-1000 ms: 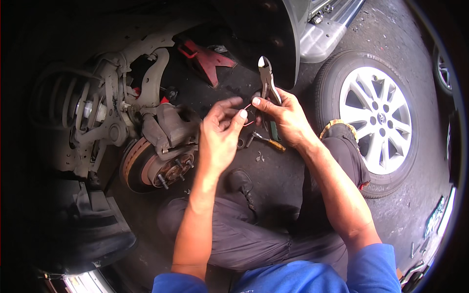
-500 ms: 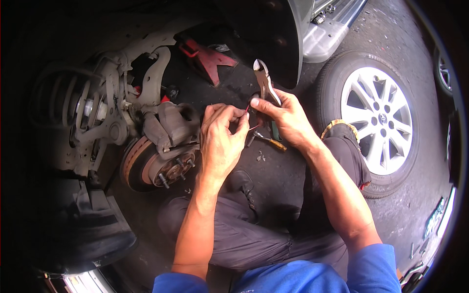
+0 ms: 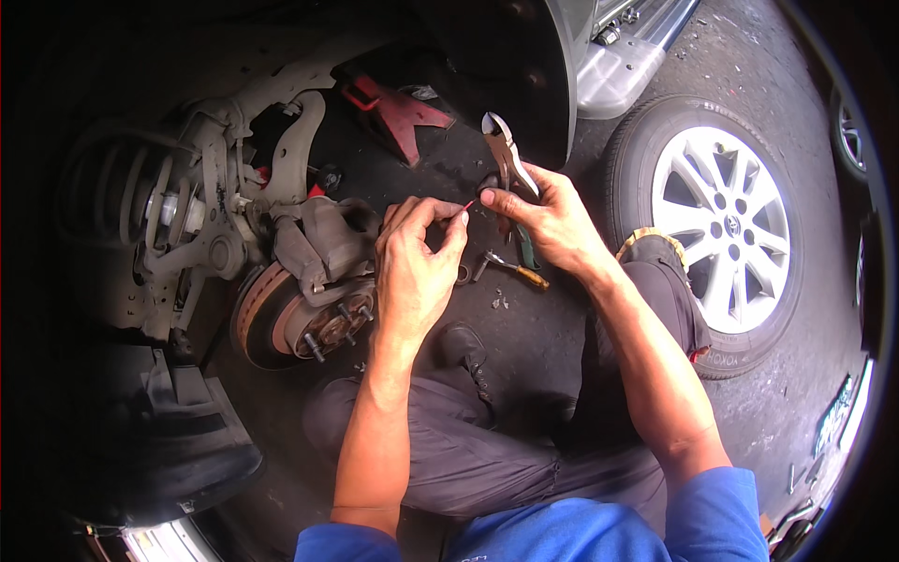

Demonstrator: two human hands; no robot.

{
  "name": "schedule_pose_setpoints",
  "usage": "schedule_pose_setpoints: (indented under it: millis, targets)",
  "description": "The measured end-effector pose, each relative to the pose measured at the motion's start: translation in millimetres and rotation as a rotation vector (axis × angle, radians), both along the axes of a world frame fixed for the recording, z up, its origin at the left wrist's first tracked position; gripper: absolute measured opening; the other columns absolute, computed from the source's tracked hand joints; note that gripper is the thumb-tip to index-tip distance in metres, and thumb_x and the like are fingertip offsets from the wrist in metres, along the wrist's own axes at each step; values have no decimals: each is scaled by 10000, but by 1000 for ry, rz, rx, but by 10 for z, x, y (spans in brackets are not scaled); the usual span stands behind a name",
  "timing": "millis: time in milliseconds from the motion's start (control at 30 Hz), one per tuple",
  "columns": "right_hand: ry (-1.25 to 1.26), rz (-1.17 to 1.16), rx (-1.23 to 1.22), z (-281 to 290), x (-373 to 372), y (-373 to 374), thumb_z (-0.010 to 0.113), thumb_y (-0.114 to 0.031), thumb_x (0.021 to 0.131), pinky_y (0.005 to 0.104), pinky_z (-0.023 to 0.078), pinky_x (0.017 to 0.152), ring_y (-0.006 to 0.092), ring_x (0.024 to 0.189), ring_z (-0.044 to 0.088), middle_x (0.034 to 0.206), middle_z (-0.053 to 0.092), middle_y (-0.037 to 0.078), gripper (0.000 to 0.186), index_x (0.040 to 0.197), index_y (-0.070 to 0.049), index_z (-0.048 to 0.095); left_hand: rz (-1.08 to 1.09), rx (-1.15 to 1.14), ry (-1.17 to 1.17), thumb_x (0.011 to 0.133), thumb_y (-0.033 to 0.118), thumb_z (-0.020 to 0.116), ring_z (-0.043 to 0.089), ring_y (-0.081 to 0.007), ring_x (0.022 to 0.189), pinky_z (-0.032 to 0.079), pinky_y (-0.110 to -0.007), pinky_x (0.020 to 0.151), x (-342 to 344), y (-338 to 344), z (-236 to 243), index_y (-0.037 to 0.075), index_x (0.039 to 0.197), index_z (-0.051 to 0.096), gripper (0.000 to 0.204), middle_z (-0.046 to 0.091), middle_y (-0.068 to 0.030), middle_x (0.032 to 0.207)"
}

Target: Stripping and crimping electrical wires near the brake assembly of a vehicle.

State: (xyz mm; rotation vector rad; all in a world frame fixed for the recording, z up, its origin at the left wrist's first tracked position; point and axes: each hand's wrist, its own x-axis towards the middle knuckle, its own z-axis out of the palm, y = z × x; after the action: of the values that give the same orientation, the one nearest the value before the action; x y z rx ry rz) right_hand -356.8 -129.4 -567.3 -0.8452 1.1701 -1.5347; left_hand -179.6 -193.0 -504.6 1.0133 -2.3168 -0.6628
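Observation:
My left hand (image 3: 412, 272) is closed, thumb and index finger pinching a thin red strand (image 3: 468, 205), perhaps a wire. Its short visible length points toward a small dark rounded piece (image 3: 488, 184) at my right thumb; whether the two are joined I cannot tell. My right hand (image 3: 554, 223) is wrapped round diagonal cutters (image 3: 506, 150), jaws pointing up and away from me. The cutters' green handle (image 3: 527, 251) shows below the palm. Both hands are raised over the floor, close together, to the right of the brake disc (image 3: 257, 314).
Suspension parts with a coil spring (image 3: 131, 192), a brake caliper (image 3: 328, 239) and wheel studs (image 3: 342, 323) stand at left. A red jack stand (image 3: 398, 117) is beyond my hands. A ratchet (image 3: 515, 270) lies on the floor. At right lies a wheel (image 3: 688, 211) beside my knee.
My left hand has shifted slightly left, away from my right hand. The red strand's loose lower length no longer shows. The right hand still holds the cutters, almost unmoved.

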Motion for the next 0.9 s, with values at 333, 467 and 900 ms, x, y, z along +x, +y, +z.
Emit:
schedule_pose_setpoints:
  millis: [333, 467, 900]
  targets:
    - [75, 10, -10, 36, 13, 27, 752, -223, 1011, 254, 429, 610, 39, 703, 507, 768, 571, -62, 330, 1251, -5, 688, 62, 689, 276, 990, 120, 757, 655, -65, 927, 509, -224, 883, 18, -6, 63, -49, 1059, 745, 183, 756, -44, 1008]
    - [69, 25, -23, 49, 63, 38, 710, -227, 1035, 257, 435, 612, 43, 684, 515, 758, 598, -42, 270, 1175, 2, 692, 32, 442, 146, 948, 108, 780, 668, -121, 954, 523, -283, 897, 47, -34, 7, -18, 994, 759, 136, 758, -37, 978]
    - [-19, -24, 2, 83, 52, 17, 704, -192, 1025, 262, 473, 639, 62, 664, 557, 755, 608, -24, 186, 1089, -17, 702, 22, -257, -32, 832, 51, 802, 610, -323, 1027, 486, -433, 939, -19, 15, 51, 45, 910, 742, 99, 711, -81, 918]
